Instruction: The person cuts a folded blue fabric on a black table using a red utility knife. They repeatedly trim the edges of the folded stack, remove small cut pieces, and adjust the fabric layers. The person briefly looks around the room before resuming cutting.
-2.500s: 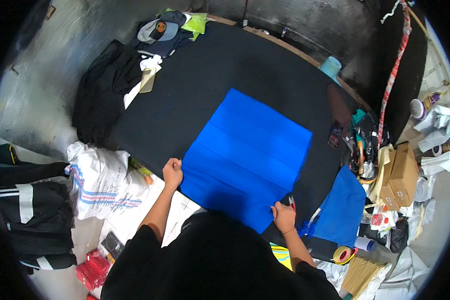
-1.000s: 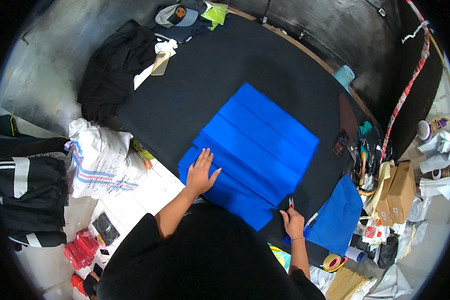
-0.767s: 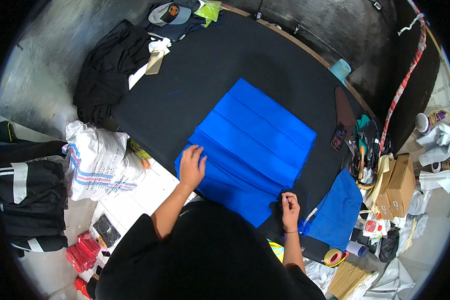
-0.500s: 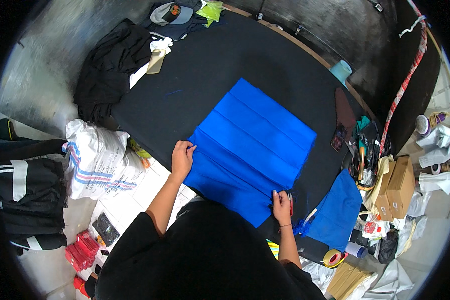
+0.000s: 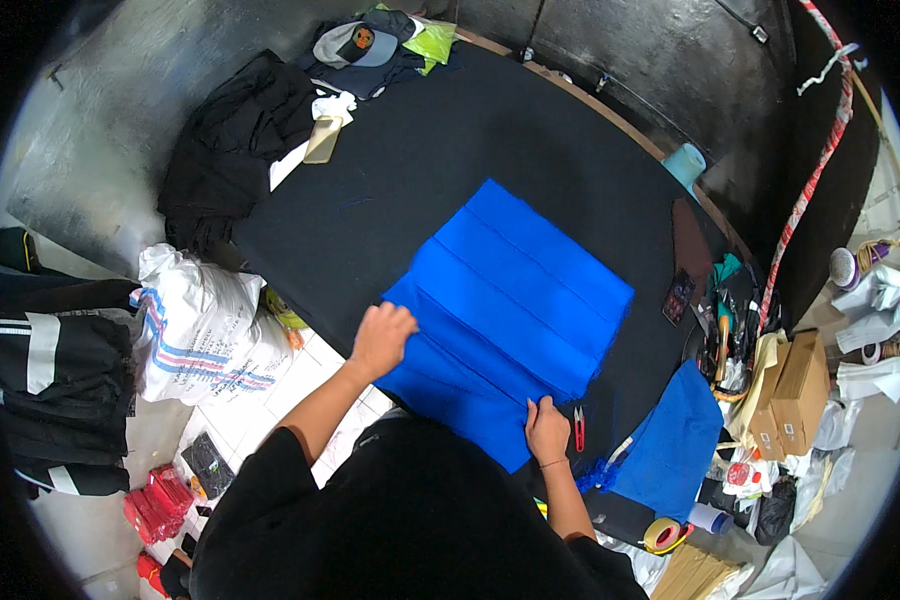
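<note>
A piece of blue cloth (image 5: 530,265) with several crosswise crease lines lies on the black-covered table in front of me. Its near part is folded or gathered along a slanting line. My left hand (image 5: 382,340) rests on the cloth's left side, its fingers curled down and closed on the fabric. At the lower right, my right hand (image 5: 547,432) pinches the cloth near its edge between thumb and fingers. Just right of that hand lie red-handled thread snips (image 5: 579,428), touched by no hand.
Another blue cloth piece (image 5: 670,430) lies at the right, beside a tape roll (image 5: 661,534). A phone (image 5: 678,298) and a teal cup (image 5: 684,165) are farther back. Dark clothes (image 5: 235,140) and a cap (image 5: 355,45) occupy the far left. A white sack (image 5: 205,325) stands left of the table.
My left hand has shifted right and inward over the cloth, from its edge. My right hand has moved slightly left and nearer, drawing the near corner left; the snips show more fully.
</note>
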Demonstrator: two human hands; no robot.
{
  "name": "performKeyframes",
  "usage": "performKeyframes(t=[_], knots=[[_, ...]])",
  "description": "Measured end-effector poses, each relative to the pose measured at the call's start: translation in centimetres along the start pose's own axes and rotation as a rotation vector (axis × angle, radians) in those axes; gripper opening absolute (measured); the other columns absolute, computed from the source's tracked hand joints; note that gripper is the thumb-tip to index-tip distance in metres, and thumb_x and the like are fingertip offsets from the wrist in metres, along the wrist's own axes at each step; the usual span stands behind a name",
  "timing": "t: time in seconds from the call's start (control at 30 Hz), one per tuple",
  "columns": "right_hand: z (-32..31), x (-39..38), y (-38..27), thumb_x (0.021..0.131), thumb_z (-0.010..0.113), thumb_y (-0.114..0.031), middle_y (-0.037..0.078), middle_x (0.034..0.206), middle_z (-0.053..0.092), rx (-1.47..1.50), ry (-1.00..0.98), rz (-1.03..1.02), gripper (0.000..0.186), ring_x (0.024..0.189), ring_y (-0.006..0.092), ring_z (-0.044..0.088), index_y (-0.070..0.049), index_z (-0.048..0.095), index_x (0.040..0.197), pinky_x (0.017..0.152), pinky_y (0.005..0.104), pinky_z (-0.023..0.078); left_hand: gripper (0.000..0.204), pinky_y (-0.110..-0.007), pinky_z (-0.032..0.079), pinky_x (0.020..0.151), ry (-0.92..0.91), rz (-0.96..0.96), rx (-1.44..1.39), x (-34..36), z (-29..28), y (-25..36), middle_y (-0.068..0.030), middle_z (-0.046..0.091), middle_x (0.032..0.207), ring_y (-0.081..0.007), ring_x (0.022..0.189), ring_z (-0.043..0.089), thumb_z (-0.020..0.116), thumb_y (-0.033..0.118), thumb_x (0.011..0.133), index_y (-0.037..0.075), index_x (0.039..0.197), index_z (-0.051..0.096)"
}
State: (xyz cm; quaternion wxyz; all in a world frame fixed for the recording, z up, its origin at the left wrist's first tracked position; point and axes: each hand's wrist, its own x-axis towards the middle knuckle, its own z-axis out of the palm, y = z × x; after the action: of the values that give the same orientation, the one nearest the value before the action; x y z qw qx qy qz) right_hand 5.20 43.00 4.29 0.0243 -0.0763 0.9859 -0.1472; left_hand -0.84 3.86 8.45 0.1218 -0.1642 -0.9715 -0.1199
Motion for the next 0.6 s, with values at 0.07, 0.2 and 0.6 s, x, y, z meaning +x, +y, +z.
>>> performKeyframes(t=[0.07, 0.2, 0.6], knots=[[0.3, -0.1, 0.2, 0.107, 0.06, -0.032, 0.022, 0.073, 0.069, -0.031, 0.009, -0.002, 0.033, 0.065, 0.0428, 0.07, -0.004, 0.054, 0.091, 0.059, 0.0521, 0.056, 0.003, -0.045, 0.049, 0.076, -0.188, 0.039, 0.103, 0.6, -1.4, -1.2, -0.007, 0.069, 0.094, -0.0297, 0.093, 0.065, 0.07, 0.013, 0.089, 0.011, 0.088, 0.073], [0.4, 0.8, -0.9, 0.106, 0.061, -0.033, 0.022, 0.072, 0.068, 0.006, 0.007, -0.007, 0.033, 0.065, 0.0429, 0.069, -0.004, 0.054, 0.091, 0.059, 0.0522, 0.056, 0.013, -0.048, 0.053, 0.086, 0.266, -0.933, -0.388, -4.0, 3.4, -9.4, -0.0122, 0.075, 0.096, -0.0328, 0.094, 0.073, 0.065, 0.017, 0.096, 0.01, 0.088, 0.073], [0.1, -0.9, 3.1, 0.106, 0.066, -0.033, 0.012, 0.071, 0.065, 0.531, 0.002, 0.147, 0.035, 0.061, 0.0277, 0.063, -0.006, 0.057, 0.086, 0.058, 0.0408, 0.047, 0.049, -0.055, 0.026, 0.121, 0.072, -0.265, -0.173, -0.2, 2.2, 4.4, -0.0193, 0.055, 0.151, -0.0359, 0.149, 0.041, 0.063, 0.042, 0.103, 0.007, 0.137, 0.064]])
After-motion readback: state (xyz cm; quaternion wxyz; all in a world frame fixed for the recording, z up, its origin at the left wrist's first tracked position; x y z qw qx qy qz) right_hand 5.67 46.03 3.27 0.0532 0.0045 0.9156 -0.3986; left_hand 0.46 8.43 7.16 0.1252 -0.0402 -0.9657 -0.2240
